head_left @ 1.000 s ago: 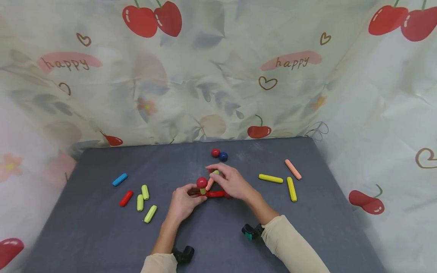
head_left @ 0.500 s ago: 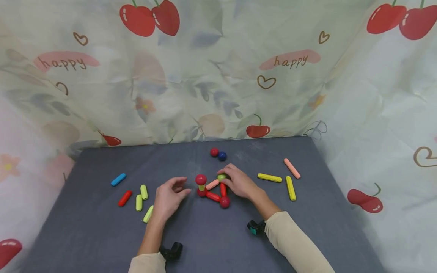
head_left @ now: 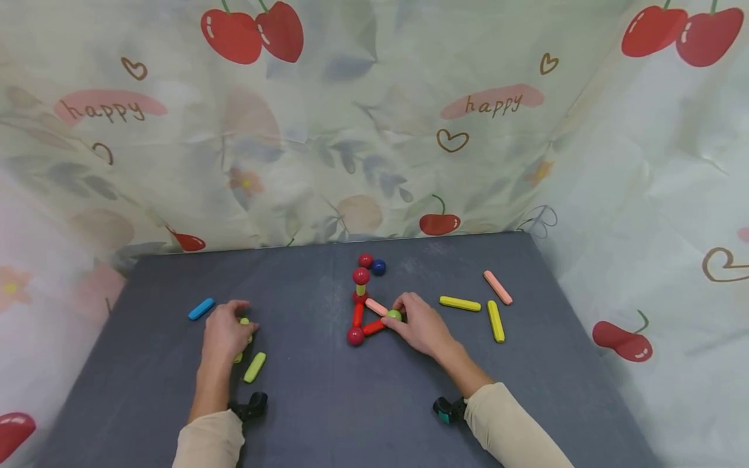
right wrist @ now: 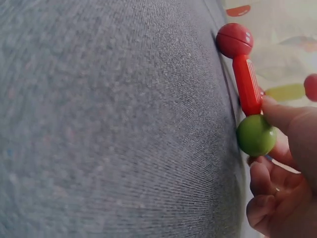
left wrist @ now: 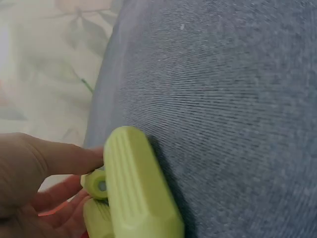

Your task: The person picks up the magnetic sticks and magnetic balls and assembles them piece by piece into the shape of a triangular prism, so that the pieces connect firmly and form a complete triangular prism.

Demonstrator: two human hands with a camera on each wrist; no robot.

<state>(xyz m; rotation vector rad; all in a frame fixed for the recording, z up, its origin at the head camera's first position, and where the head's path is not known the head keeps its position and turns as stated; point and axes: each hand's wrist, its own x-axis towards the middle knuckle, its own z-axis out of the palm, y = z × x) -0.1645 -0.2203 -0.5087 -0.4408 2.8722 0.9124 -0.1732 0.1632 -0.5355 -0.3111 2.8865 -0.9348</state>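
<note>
My right hand pinches the green ball at one corner of a flat triangle of rods and balls. Two red rods and a pink rod form its sides, with a red ball at the near corner. From the far corner a short light green rod stands upright, topped by another red ball. At the left, my left hand has thumb and fingers around a light green rod, partly covering a second one. A third light green rod lies just nearer.
A blue rod lies beyond the left hand. Loose red and blue balls sit behind the triangle. Two yellow rods and a pink rod lie right. A patterned cloth hangs behind the table.
My left hand has left the triangle and moved left to the light green rods. The right hand has turned the triangle, bringing the green ball to its right side.
</note>
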